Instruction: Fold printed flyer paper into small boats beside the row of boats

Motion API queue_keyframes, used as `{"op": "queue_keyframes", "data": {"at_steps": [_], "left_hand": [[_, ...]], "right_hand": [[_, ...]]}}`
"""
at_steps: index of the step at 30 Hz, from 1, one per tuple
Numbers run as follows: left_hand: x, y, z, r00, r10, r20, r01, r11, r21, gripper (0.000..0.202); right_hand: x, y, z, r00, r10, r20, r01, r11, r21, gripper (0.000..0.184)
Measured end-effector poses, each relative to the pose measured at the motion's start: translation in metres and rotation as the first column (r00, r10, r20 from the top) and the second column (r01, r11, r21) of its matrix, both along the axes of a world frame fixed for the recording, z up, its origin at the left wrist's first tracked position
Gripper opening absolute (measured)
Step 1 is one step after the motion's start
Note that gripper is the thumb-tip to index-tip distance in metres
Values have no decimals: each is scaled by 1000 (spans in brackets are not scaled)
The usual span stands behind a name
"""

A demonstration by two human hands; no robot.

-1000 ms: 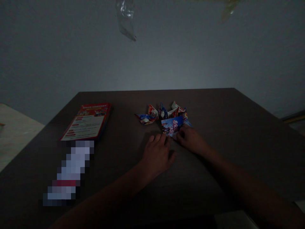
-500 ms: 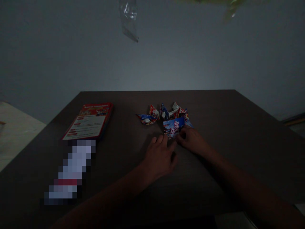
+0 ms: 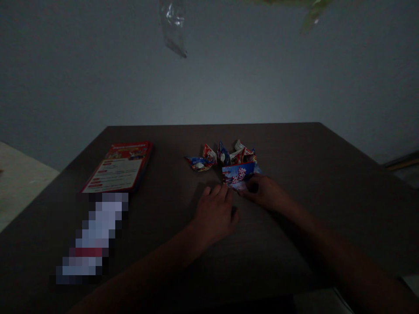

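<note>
Blue printed paper sheet (image 3: 238, 172), partly raised, on dark table (image 3: 294, 144), just in front of folded paper pieces (image 3: 203, 162). Left hand (image 3: 214, 211) palm down, fingers slightly spread, at sheet's near edge. Right hand (image 3: 269, 192) curled at right side; cannot tell whether pinching.

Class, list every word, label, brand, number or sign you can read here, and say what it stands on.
None reads with certainty.
Blue sheet: large pale characters, too blurred.
Leaflet stack: heading and lines, too small.
Folded paper pieces: print too small.
Pixelated item: nothing legible.
</note>
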State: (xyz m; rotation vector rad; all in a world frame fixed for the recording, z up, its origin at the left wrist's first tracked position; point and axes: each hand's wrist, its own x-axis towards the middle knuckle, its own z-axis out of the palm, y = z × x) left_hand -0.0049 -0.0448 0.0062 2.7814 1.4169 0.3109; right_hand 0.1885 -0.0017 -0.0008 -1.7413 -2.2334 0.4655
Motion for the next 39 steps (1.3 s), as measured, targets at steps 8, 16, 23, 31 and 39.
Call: {"op": "queue_keyframes", "data": {"at_steps": [8,16,23,31,39], "left_hand": [[0,0,1,1000,14,0,-14,1000,-11,42],[0,1,0,1000,13,4,-12,1000,-20,42],[0,2,0,1000,3,2,-3,1000,-16,42],[-1,2,-1,1000,0,7,0,1000,-10,42],[-3,8,-5,998,-15,57,15,1000,0,35]], "right_hand": [[8,-4,8,1000,-3,-15,2,996,-89,18],[19,-3,9,999,-11,-42,3,981,-193,15],[28,-3,13,992,-18,-121,-17,959,-283,13],[34,4,2,940,-154,-304,87,971,-221,22],[23,11,-8,949,-134,-287,127,991,-42,29]]}}
